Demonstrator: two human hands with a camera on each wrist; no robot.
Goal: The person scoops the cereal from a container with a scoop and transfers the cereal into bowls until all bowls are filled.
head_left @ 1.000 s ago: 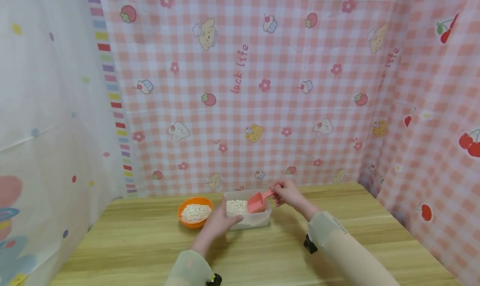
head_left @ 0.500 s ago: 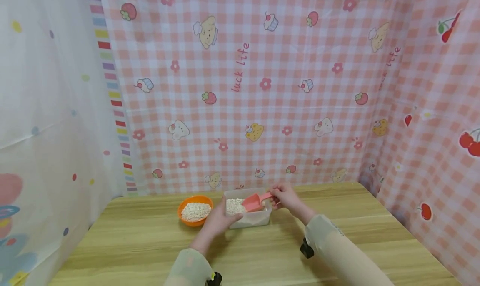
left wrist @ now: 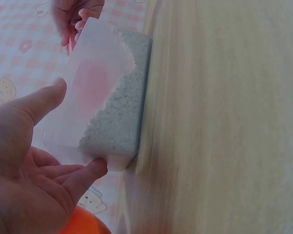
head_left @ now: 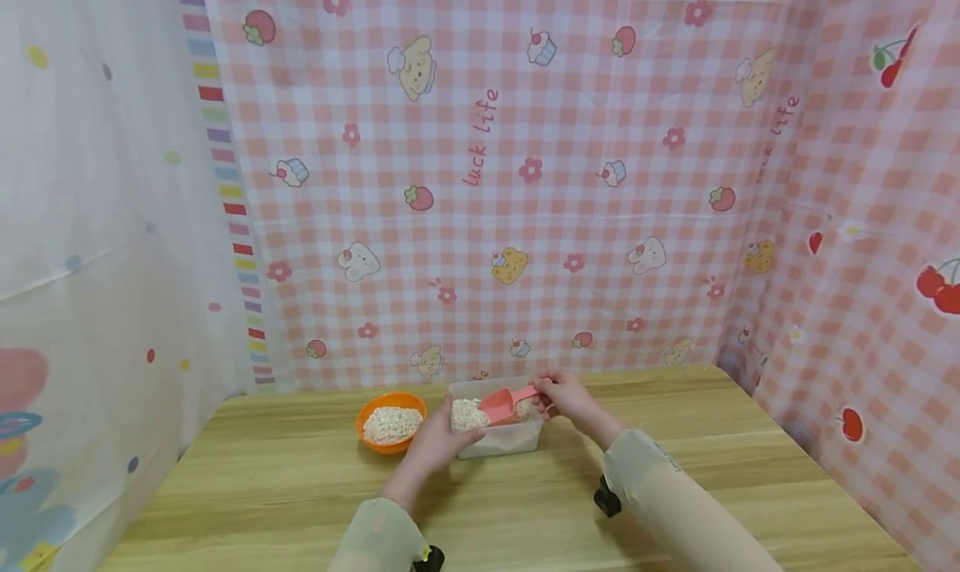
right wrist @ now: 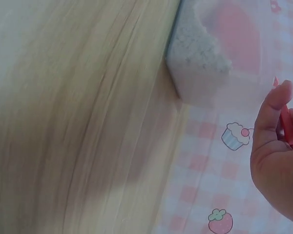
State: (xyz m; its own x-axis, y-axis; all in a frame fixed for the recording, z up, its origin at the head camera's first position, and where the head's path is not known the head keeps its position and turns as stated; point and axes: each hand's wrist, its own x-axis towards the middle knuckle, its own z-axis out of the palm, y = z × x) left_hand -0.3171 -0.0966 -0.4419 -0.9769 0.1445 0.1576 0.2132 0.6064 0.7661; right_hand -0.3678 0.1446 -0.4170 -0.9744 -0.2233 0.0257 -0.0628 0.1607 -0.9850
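Presently, one wood-grain table (head_left: 285,505) is standing beneath; checked cloth (head_left: 600,97) is hanging at its twelve o'clock, dotted cloth (head_left: 90,180) at ten. Compared with one second ago, one pink scoop (head_left: 497,407) is sitting further toward nine o'clock inside one tub (head_left: 506,442). Two hands: right hand (head_left: 567,398) pinching the scoop, left hand (head_left: 433,440) gripping the tub's left end. One orange bowl (head_left: 384,449), flake-filled, is resting at the tub's nine.

Booth-like corner: wood-grain table (head_left: 525,514), cartoon-print cloths (head_left: 457,230)
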